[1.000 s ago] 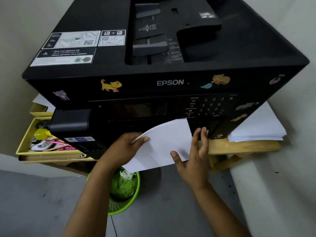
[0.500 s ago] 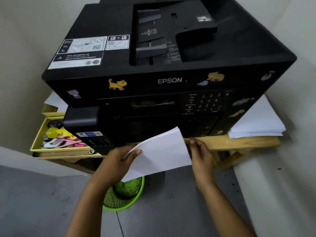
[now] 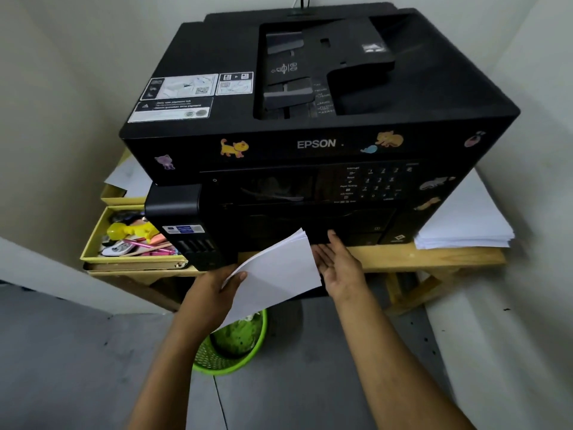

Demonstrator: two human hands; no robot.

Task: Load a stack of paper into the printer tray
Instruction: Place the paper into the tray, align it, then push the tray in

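A black Epson printer [image 3: 310, 144] with animal stickers stands on a wooden table [image 3: 434, 256]. My left hand [image 3: 214, 290] grips a thin stack of white paper [image 3: 279, 274] by its left edge, thumb on top, tilted in front of the printer's lower front. My right hand [image 3: 338, 265] is palm up with straight fingers. Its fingertips reach under the lower front panel [image 3: 356, 234] of the printer, just right of the paper. The tray itself is not clearly seen in the dark front.
A larger pile of white paper [image 3: 465, 225] lies on the table right of the printer. A yellow box [image 3: 93, 243] of pens and small items sits at the left. A green mesh basket [image 3: 235, 346] stands on the grey floor below my hands. Walls close in on both sides.
The view has pulled back and down from the printer. My right hand left the paper's right edge and turned palm up at the printer's lower front. The left hand keeps holding the paper.
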